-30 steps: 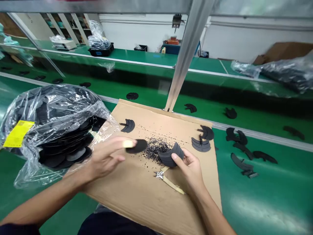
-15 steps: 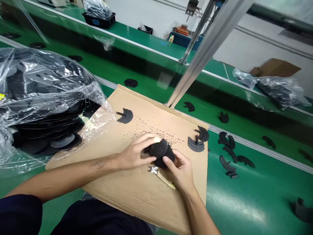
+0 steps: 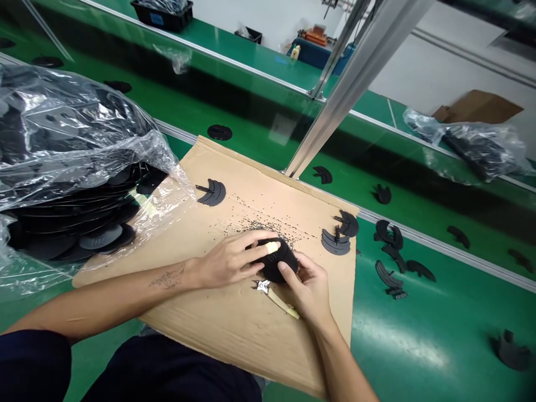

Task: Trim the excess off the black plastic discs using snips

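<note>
Over the cardboard, my right hand [image 3: 312, 287] grips black plastic discs [image 3: 281, 267] from the right, its thumb on the upper face. My left hand [image 3: 232, 259] holds them from the left, fingers reaching across the top disc; one fingertip wears a yellow cover. The discs lie nearly aligned, and how many there are is hidden. Just below them is a pair of side cutters [image 3: 274, 298] with a pale yellow handle, partly beside my right hand. Small black crumbs [image 3: 268, 223] are scattered behind the discs.
A clear plastic bag [image 3: 79, 128] full of black discs bulges at the left. Curved black parts [image 3: 336, 241] lie on the cardboard sheet [image 3: 234, 329], and several more sit on the green table [image 3: 402, 335]. A metal post [image 3: 335, 100] rises behind the cardboard.
The upper disc, offset to the left before, now lies more squarely over the other in my right hand. My left fingers have slid further across its top. The view has shifted slightly.
</note>
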Demonstrator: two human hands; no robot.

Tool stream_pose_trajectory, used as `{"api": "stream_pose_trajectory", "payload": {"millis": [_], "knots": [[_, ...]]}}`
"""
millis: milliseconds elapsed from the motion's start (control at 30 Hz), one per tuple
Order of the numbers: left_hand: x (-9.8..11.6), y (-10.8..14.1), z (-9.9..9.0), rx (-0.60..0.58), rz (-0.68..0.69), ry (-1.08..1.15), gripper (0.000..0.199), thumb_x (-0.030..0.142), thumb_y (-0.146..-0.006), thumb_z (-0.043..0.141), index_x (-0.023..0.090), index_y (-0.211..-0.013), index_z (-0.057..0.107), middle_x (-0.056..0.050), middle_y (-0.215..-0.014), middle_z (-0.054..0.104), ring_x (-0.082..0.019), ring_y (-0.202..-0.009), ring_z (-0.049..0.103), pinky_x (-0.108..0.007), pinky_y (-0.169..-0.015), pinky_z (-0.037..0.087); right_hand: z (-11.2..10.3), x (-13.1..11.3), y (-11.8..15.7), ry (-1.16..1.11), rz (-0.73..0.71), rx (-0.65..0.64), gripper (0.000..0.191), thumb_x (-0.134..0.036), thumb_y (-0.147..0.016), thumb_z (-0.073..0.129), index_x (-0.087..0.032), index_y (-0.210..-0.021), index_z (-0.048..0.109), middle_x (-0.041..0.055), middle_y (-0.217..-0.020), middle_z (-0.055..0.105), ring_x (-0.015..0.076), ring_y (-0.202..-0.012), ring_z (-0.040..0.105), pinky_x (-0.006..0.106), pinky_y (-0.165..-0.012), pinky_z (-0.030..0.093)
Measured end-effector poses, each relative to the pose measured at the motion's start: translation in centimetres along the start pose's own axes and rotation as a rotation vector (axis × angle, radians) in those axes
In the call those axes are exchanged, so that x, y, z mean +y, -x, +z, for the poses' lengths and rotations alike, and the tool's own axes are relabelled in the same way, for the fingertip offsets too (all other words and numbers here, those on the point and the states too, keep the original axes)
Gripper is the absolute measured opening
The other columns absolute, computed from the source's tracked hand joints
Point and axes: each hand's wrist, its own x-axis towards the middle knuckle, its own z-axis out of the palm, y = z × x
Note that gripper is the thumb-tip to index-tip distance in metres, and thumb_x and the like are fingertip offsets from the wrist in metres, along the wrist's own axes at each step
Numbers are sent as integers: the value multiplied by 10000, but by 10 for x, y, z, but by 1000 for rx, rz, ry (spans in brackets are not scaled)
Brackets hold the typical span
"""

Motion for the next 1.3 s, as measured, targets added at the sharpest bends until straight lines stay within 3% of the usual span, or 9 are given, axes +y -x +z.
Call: {"api": "stream_pose_trajectory", "payload": {"millis": [667,867,967,1067,1167,1300], "knots": [[-2,4,2,-42,76,53,483,122,-933,583,161,-1402,474,-197,-1378,570,-286,-1296,571,-508,-1051,562,0,1,0,56,-25,-12,273,-452,-830,724,-190,-784,663,1,-696,593,141,-663,499,254,-601,439],[0,4,1,-31,-4,143,511,217,-941,619,198,-1427,463,-176,-1383,562,-284,-1275,577,-482,-1043,554,1,-2,3,137,-89,-14,265,-455,-871,679,-200,-802,653,2,-692,595,147,-653,505,265,-606,456],[0,3,1,46,-200,232,568,380,-917,677,184,-1412,481,-147,-1251,635,-222,-1006,673,-408,-912,598,3,-3,6,208,-189,-15,224,-421,-904,645,-208,-836,656,14,-725,620,155,-658,531,280,-627,473],[0,1,1,73,-271,293,327,397,-927,667,154,-1145,652,-42,-871,688,-129,-684,623,-265,-657,563,4,-4,8,273,-307,-28,148,-350,-926,623,-215,-883,666,37,-773,655,171,-686,580,298,-645,486],[0,-1,0,110,-185,307,205,346,-917,691,143,-944,688,-14,-733,654,-119,-652,606,-234,-600,521,5,-3,8,321,-391,-62,83,-286,-927,617,-220,-914,665,53,-811,685,185,-710,623,312,-658,506],[3,-2,-1,162,-26,317,222,305,-917,693,147,-1073,683,-94,-948,714,-167,-857,674,-305,-748,584,5,0,9,395,-499,-137,85,-227,-935,579,-225,-970,657,68,-864,705,198,-764,659,322,-689,529]]}}
